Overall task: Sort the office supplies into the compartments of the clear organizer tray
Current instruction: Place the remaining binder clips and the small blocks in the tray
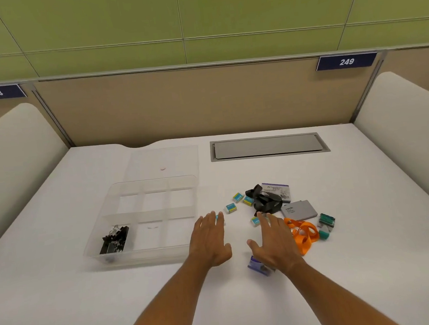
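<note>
White laminate counter (pixel 367 227), carrying all items. Clear organizer tray (pixel 141 256), left of centre, nine compartments; only the near-left one is filled, with black binder clips (pixel 114 240).

Loose supplies lie in a cluster to the right of the tray:
- orange lanyard (pixel 302 235) and black lanyard (pixel 264 200), both loosely tangled; either could snag a neighbour and drag it along when lifted.
- grey box (pixel 299 210) and printed card (pixel 277 189), flat.
- small purple box (pixel 259 267), partly hidden under the right wrist; a forearm sweep could knock it off line.
- teal stamps (pixel 326 224), near the orange lanyard.
- several blue-labelled erasers (pixel 230 207), small and light, likely to skid if nudged.

Left hand (pixel 210 239): fingers spread, nearly straight, holding nothing; tips over one eraser, contact unclear. Right hand (pixel 273 239): likewise spread and empty, tips reaching another eraser. A clumsy pinch may scatter both.
</note>
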